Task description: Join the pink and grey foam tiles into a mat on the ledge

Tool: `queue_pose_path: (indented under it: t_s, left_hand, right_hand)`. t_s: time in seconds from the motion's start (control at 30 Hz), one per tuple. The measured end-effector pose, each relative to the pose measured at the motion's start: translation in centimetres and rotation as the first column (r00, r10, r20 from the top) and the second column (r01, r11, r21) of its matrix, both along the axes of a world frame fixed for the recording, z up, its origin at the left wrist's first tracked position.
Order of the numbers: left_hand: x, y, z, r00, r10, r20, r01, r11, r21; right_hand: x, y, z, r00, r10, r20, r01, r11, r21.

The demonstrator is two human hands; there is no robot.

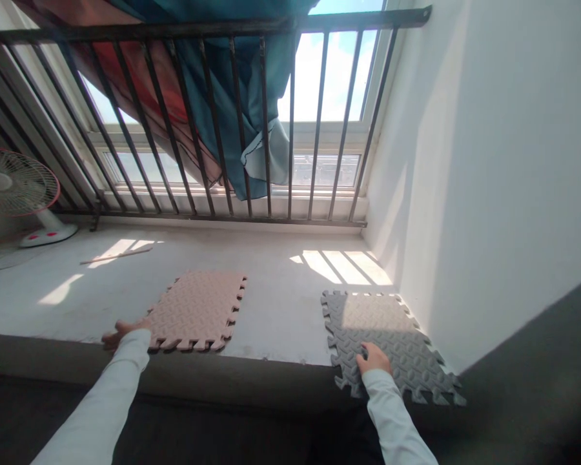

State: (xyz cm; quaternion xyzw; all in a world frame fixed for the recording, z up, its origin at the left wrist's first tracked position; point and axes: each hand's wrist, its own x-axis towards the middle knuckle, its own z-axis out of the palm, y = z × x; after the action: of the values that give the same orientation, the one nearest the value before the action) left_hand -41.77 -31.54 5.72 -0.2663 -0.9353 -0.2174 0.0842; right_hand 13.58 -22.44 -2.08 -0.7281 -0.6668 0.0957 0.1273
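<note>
White sleeves (pixel 99 394) run up from the bottom of my head view, one on each arm, and lead out to my two bare hands. My left hand (pixel 126 332) is at the near left corner of the pink mat (pixel 198 307); it is open, with the fingers pointing out to the left and the thumb side toward the mat. Whether it touches the corner I cannot tell.

My right hand (pixel 375 360) is over the near part of the grey mat (pixel 392 332), its fingers bent inward. I cannot tell whether they grip the mat or only rest on it.

Both mats have toothed edges and a raised pattern, and they lie apart on the pale ledge (pixel 275 290). The pink one reaches the front edge on my left; the grey one is on my right, close beside the white wall (pixel 513 161), and its near side juts past the ledge's front edge. Sunlight falls across the far part of the grey one and in stripes just behind it.

Farther left, a thin stick (pixel 116 256) lies on the ledge, and a fan (pixel 17 187) with a pink rim stands near the dark railing (pixel 232 219). Behind the bars, a red and blue curtain (pixel 223 97) hangs in front of the bright window (pixel 339 71).
</note>
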Motion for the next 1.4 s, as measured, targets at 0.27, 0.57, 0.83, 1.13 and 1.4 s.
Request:
queue_pose_path:
  t_s: [0.27,0.57,0.83,1.13,1.4]
  left_hand:
    - [10.3,5.3,-0.9,0.357,-0.904,0.235,0.882,0.243,-0.404]
    - [13.2,8.3,-3.9,0.425,-0.841,0.334,0.695,0.067,-0.716]
    - [14.0,9.4,-3.4,0.437,-0.809,0.393,0.675,0.005,-0.738]
    - [14.6,8.6,-2.4,0.482,-0.777,0.405,0.639,-0.005,-0.769]
    - [14.0,8.2,-2.7,0.485,-0.778,0.399,0.663,0.031,-0.748]
  right_hand:
    - [-0.8,-0.4,0.3,1.0,0.001,0.012,-0.001,1.0,0.018]
    - [-0.6,-1.3,0.5,0.999,-0.035,0.027,0.033,0.997,0.069]
    - [-0.8,-1.3,0.4,0.999,-0.051,-0.019,0.052,0.994,0.095]
    - [-0.4,-1.2,0.0,0.996,-0.056,-0.062,0.062,0.992,0.107]
    - [0.5,-0.5,-0.1,0.994,-0.037,-0.104,0.042,0.998,0.045]
